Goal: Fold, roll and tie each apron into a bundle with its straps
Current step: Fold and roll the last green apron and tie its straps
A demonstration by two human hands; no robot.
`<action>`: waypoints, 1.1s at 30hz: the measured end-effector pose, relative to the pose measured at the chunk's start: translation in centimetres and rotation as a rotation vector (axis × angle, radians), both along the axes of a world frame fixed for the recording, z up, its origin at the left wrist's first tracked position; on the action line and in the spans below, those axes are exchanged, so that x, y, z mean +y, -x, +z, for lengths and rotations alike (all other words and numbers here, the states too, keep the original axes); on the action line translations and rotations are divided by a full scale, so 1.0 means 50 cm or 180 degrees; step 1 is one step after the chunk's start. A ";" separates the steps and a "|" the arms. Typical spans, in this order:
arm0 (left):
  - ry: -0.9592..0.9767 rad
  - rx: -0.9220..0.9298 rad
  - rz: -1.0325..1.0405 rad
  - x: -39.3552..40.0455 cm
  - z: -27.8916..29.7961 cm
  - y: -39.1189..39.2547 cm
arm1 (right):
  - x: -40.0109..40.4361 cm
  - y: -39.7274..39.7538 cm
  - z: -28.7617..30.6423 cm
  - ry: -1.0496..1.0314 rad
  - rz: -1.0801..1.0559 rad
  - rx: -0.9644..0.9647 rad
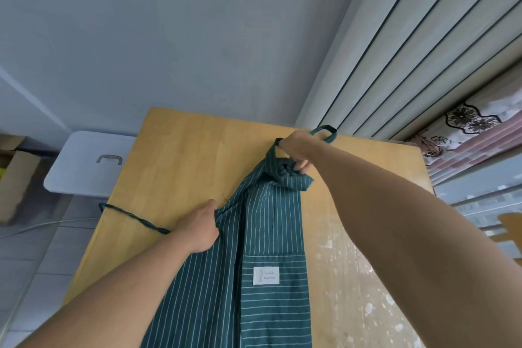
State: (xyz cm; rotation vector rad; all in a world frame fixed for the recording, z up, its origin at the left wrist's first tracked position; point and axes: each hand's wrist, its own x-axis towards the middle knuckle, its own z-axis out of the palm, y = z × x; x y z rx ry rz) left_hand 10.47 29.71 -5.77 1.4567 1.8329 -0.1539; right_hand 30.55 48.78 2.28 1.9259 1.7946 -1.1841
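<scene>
A dark green apron (271,240) with thin white stripes lies folded lengthwise on the wooden table (183,155), a white label on its pocket. My right hand (296,150) grips the bunched top end of the apron at the far side, with the neck strap loop (324,133) sticking out past the fingers. My left hand (199,227) holds the apron's left edge near the middle. A twisted waist strap (132,217) trails from under that hand to the table's left edge.
A white stool or lid with a grey handle (90,164) stands left of the table. Cardboard boxes (14,178) sit at far left. A ribbed white wall panel (409,51) and patterned curtain (466,127) rise at back right. The table's right part is paint-speckled.
</scene>
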 end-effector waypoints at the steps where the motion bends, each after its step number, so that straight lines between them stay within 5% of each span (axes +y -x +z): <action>1: 0.0017 -0.0019 -0.0007 0.000 0.001 0.000 | -0.009 -0.004 -0.011 0.0227 0.0111 -0.0173; 8: 0.0050 -0.0113 0.0001 0.002 0.004 0.005 | -0.009 0.001 -0.048 -0.0325 0.0415 -0.0609; 11: 0.0047 -0.0115 0.0018 0.003 0.002 0.003 | -0.004 0.000 -0.038 -0.0533 -0.0557 -0.0009; 15: 0.0100 -0.0103 -0.0013 0.003 0.004 0.006 | -0.005 -0.053 -0.105 -0.0701 -0.1743 0.0032; 19: 0.0042 -0.0085 -0.0014 -0.001 0.000 0.005 | 0.002 -0.077 -0.154 -0.0457 -0.1904 0.0359; 23: -0.0062 -0.0051 -0.0029 -0.001 -0.002 0.002 | 0.013 -0.056 -0.105 -0.0598 -0.1259 0.0023; 30: -0.0054 -0.0058 -0.0076 0.003 -0.005 0.000 | 0.128 0.049 0.074 -0.1886 -0.1496 0.1958; 33: -0.0081 -0.0093 -0.0042 0.003 -0.001 0.001 | 0.116 0.080 0.121 -0.1461 -0.0484 0.1259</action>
